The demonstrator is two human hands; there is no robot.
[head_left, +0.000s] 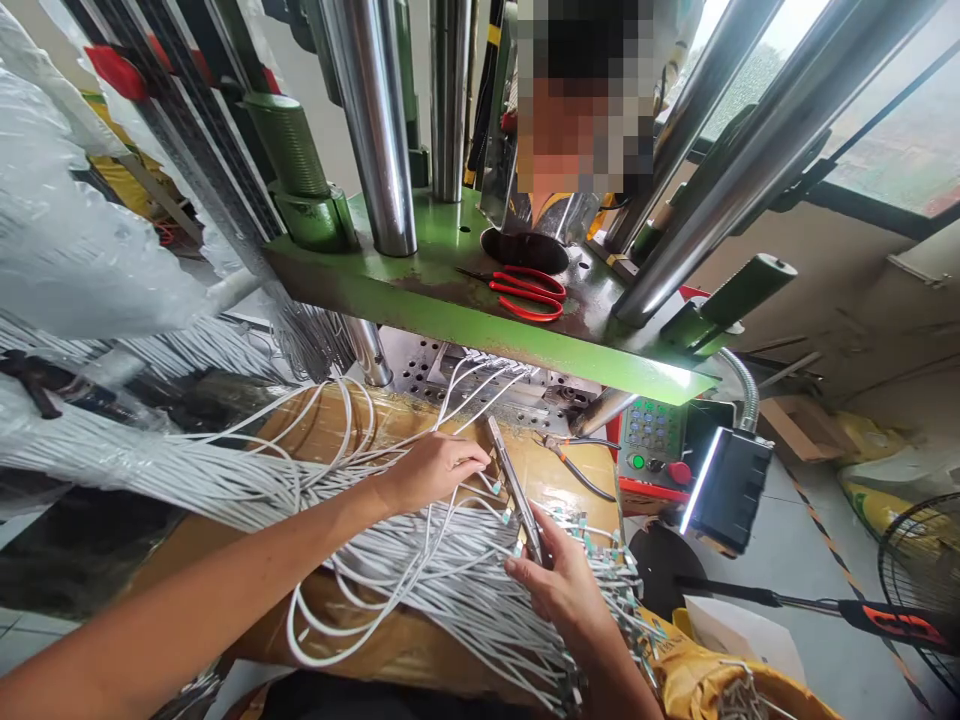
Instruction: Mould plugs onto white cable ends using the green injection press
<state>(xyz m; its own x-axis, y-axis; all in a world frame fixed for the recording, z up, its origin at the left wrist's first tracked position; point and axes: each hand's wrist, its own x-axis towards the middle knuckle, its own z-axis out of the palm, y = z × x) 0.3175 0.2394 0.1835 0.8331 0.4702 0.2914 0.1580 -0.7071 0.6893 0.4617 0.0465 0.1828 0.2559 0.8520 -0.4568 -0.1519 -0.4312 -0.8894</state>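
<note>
Metal bar point(513, 487) held over a heap of white cables point(450, 570)

Slanted, it lies across the cable heap on the yellow worktop point(559, 478), below the green press plate point(450, 300) — the right hand point(561, 585) is clamped round its near end. The left hand point(431, 470) has its fingertips pinched together on cables just beside the bar's middle — red scissors point(529, 292) rest on the plate.

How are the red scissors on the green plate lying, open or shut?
Shut: the red scissors lie flat, blades together in one point, handle loops side by side.
</note>
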